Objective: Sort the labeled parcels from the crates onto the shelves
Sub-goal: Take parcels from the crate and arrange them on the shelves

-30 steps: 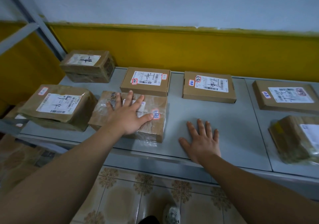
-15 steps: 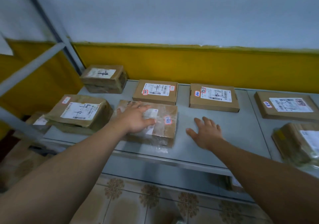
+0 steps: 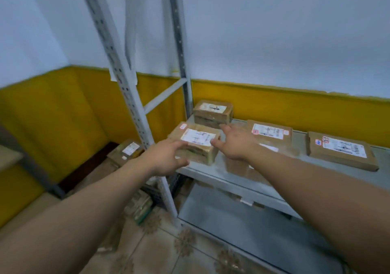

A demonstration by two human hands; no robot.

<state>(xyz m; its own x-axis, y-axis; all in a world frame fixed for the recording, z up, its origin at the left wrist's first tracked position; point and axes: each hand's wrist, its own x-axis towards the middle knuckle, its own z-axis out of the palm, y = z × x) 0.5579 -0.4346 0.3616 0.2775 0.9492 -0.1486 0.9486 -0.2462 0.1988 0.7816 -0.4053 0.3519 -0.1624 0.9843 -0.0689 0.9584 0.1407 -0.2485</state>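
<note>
Yellow paint covered the lower wall point(image 3: 52, 115), with white above it. At far left, on the ground against that wall, a floor parcel point(image 3: 130, 150) lay label-up beside the perforated grey upright point(image 3: 126, 87) of the shelf unit.

Just right of the upright, the left hand point(image 3: 166, 158) was extended at the near left corner of the front parcel point(image 3: 197, 147). Its fingers were straight and loosely apart, gripping nothing; blur prevented confirming contact. The front parcel, brown card with a white label on top, sat at the left front corner of the grey shelf point(image 3: 213, 173). Behind it, in the rear left corner, stood a thicker rear parcel point(image 3: 213, 113).

The right hand point(image 3: 237, 145) was at the front parcel's right edge, fingers spread wide, thumb at the label's corner, holding nothing. Beneath the right forearm lay a taped parcel point(image 3: 274, 148), largely hidden and blurred. Behind it a flat parcel point(image 3: 272, 133) lay label-up, and well to the right a second flat parcel point(image 3: 341, 150) lay likewise. A lower shelf point(image 3: 242, 214) showed below, above a patterned tile floor point(image 3: 168, 252).
</note>
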